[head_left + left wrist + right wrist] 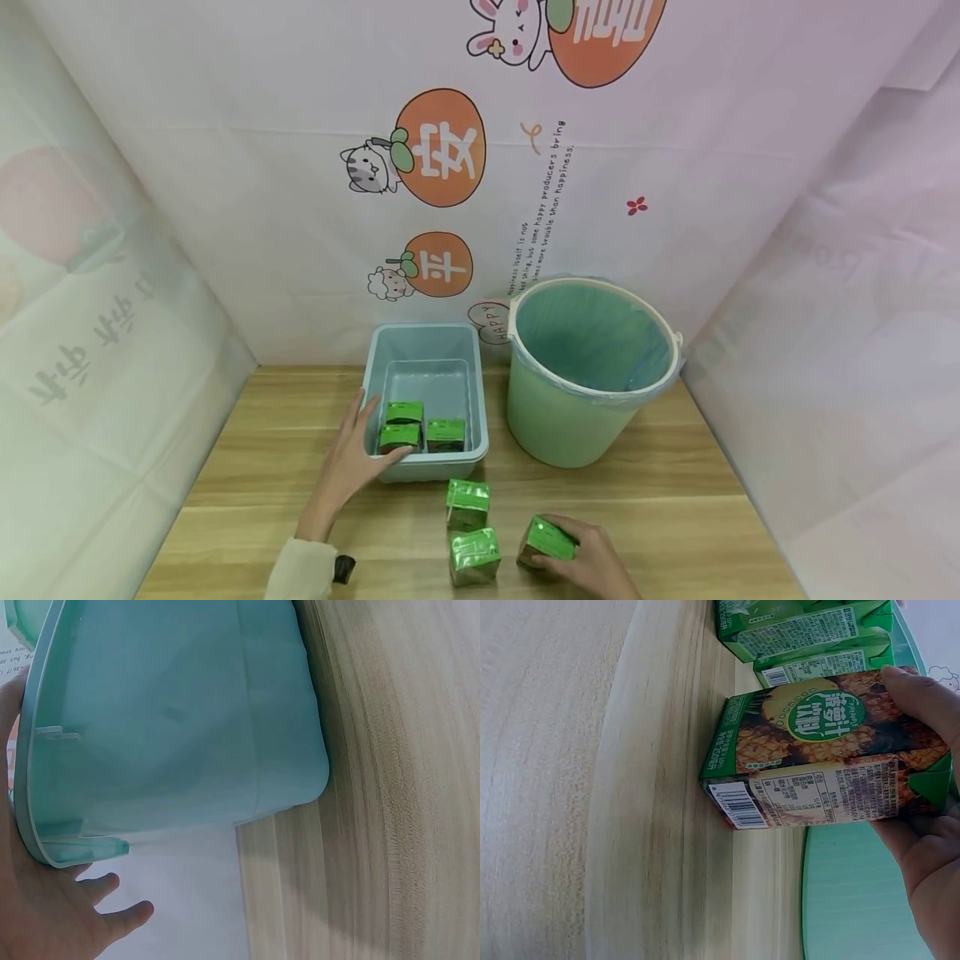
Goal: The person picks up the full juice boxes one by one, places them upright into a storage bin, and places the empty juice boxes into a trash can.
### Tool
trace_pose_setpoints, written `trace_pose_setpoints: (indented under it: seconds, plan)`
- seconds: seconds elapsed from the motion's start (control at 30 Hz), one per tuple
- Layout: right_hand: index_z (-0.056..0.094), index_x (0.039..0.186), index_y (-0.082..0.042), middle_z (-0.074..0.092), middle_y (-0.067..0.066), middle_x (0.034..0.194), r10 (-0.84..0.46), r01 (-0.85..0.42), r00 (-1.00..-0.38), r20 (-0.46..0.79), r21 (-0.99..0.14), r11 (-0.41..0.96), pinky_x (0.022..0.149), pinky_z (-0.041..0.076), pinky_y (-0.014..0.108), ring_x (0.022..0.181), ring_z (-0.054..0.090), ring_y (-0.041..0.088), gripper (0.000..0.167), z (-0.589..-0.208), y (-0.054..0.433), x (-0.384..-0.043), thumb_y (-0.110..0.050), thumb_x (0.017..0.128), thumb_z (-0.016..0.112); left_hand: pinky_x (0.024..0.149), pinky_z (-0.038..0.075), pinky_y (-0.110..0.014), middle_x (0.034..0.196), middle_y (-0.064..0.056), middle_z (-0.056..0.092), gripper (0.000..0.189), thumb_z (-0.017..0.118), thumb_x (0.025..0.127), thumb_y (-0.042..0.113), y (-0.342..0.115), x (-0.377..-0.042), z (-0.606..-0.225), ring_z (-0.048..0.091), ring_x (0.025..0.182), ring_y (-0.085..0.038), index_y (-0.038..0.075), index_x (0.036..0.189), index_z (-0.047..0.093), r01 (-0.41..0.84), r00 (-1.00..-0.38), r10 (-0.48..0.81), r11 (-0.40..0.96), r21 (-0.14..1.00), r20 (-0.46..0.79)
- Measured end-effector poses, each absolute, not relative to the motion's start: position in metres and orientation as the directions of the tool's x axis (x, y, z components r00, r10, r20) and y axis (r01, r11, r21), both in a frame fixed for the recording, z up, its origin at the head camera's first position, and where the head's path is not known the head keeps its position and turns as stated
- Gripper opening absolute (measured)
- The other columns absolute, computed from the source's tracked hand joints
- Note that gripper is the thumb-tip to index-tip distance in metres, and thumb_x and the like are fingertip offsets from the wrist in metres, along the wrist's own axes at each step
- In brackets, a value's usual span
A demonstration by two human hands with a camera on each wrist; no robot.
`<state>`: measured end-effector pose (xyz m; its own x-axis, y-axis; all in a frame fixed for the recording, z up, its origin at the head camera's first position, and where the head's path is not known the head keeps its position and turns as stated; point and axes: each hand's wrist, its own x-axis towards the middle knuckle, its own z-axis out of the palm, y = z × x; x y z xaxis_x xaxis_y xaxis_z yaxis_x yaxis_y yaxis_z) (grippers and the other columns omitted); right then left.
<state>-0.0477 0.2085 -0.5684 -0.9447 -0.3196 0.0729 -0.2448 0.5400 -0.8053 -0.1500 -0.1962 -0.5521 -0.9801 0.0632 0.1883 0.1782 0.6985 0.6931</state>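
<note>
My right hand (596, 562) grips a small pineapple juice carton (817, 750) by its top end, thumb on one side and fingers on the other. The carton's base is close to the wooden table. My left hand (348, 462) rests at the near left corner of a light blue plastic basin (431, 471), thumb over the front rim and the other fingers spread along the left side. Inside the basin, three green-topped juice cartons (446, 432) stand at the near end. Two more cartons, one nearer (475, 554) and one farther (468, 502), stand between the basin and my right hand.
A pale green bucket (566, 425) lined with a thin bag stands right of the basin. Printed white cloth (300, 208) covers the back wall and hangs on both sides of the wooden table (247, 467).
</note>
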Motion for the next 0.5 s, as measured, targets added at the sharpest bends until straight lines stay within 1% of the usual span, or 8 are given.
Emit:
trace_pose_setpoints:
  seconds: [0.13,0.27,0.37,0.5]
  plan:
    - [0.072,0.126,0.006,0.075,0.023,0.114,-0.316,-0.239,-0.946,0.072,-0.813,0.531,0.065,0.054,0.024,0.084,0.065,0.005,0.056,-0.568,0.209,-0.047,-0.025,0.084,0.092,0.108,0.034,-0.08,0.178,-0.008,0.005,0.106,0.081,0.087,0.06,-0.196,-0.15,-0.553,0.025,0.154,-0.053,0.016,0.168,0.03,0.179,-0.98,0.07,0.702,0.69,0.184]
    - [0.071,0.128,0.007,0.074,0.025,0.114,-0.295,-0.195,-0.955,0.042,-0.836,0.513,0.065,0.056,0.024,0.083,0.065,0.004,0.057,-0.564,0.211,-0.048,-0.025,0.085,0.091,0.108,0.034,-0.08,0.178,-0.008,0.004,0.106,0.082,0.087,0.06,-0.196,-0.151,-0.554,0.024,0.154,-0.053,0.017,0.169,0.029,0.18,-0.98,0.069,0.702,0.689,0.185]
    - [0.071,0.128,0.007,0.075,0.022,0.112,-0.273,-0.168,-0.962,0.026,-0.842,0.512,0.064,0.056,0.024,0.081,0.064,0.004,0.057,-0.559,0.212,-0.05,-0.025,0.085,0.091,0.108,0.033,-0.08,0.178,-0.009,0.005,0.107,0.082,0.087,0.058,-0.196,-0.151,-0.554,0.023,0.155,-0.053,0.015,0.168,0.029,0.182,-0.979,0.066,0.703,0.688,0.191]
    - [0.071,0.128,0.007,0.076,0.017,0.107,-0.268,-0.176,-0.963,0.036,-0.836,0.52,0.061,0.054,0.024,0.076,0.062,0.003,0.056,-0.55,0.214,-0.056,-0.024,0.086,0.091,0.108,0.034,-0.08,0.178,-0.009,0.005,0.106,0.083,0.087,0.058,-0.196,-0.151,-0.553,0.023,0.155,-0.053,0.015,0.168,0.03,0.184,-0.979,0.068,0.706,0.683,0.193]
